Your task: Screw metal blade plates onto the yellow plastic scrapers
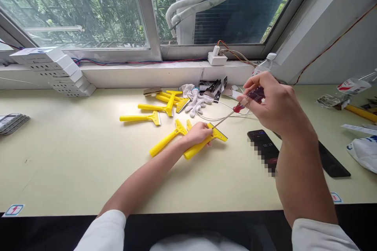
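My left hand point(200, 133) is closed around a yellow scraper point(195, 150) near its head, where a metal blade edge shows at the right. In my right hand point(272, 100) is a screwdriver point(255, 95) with a dark and red handle, held at a slant. Its thin shaft runs down to the left, and the tip meets the scraper's head beside my left fingers. Another yellow scraper point(165, 142) lies just left of my left hand. Farther back, several more rest in a loose group, among them one scraper point(135, 118) with its blade to the right.
White gloves point(194, 100) and black blade packets point(213, 86) lie toward the window. A phone point(263, 147) showing a timer sits below my right hand, with a dark flat slab point(332, 160) beyond. White boxes point(63, 70) are stacked at back left; a plastic bottle point(266, 62) stands behind.
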Available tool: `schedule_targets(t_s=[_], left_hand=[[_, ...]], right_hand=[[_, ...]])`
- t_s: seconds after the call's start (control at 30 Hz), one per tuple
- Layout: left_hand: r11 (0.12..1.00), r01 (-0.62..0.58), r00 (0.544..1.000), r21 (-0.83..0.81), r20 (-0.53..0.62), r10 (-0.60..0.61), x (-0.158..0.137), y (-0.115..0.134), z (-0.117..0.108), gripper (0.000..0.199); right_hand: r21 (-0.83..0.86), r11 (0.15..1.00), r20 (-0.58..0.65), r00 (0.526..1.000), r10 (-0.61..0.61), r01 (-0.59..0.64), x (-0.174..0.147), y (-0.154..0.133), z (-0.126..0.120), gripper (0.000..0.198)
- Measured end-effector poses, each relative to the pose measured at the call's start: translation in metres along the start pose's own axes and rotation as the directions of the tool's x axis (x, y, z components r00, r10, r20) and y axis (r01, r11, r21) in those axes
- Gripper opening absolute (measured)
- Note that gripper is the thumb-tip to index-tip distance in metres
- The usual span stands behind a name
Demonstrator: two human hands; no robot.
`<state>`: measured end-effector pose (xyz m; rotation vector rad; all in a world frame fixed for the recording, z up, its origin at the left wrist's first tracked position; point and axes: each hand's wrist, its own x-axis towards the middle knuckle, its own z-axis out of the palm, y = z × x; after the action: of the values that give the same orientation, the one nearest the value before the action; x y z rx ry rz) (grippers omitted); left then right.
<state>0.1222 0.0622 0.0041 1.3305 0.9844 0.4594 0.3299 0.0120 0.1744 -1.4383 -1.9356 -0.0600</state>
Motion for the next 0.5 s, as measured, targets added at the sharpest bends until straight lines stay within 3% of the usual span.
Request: schedule_targets(t_s=[0.17, 0.37, 0.5], left_hand=[[0.999, 0.009, 1.0, -0.031, -0.024, -0.01, 0.025, -0.002, 0.008, 0.003], [0.999, 0.032, 0.999, -0.02, -0.035, -0.033, 0.031, -0.006, 0.011, 0.003], [0.998, 0.031, 0.999, -0.057, -0.031, -0.033, 0.031, -0.006, 0.012, 0.002]], right_hand=[[0.132, 0.99, 0.085, 0.996, 0.033, -0.044, 0.006, 0.007, 0.0, 0.023], [-0.117, 0.99, 0.104, 0.99, 0.093, -0.081, 0.012, 0.015, 0.006, 0.018], [0.028, 0.998, 0.19, 0.981, 0.045, -0.052, 0.013, 0.02, 0.0, 0.018]])
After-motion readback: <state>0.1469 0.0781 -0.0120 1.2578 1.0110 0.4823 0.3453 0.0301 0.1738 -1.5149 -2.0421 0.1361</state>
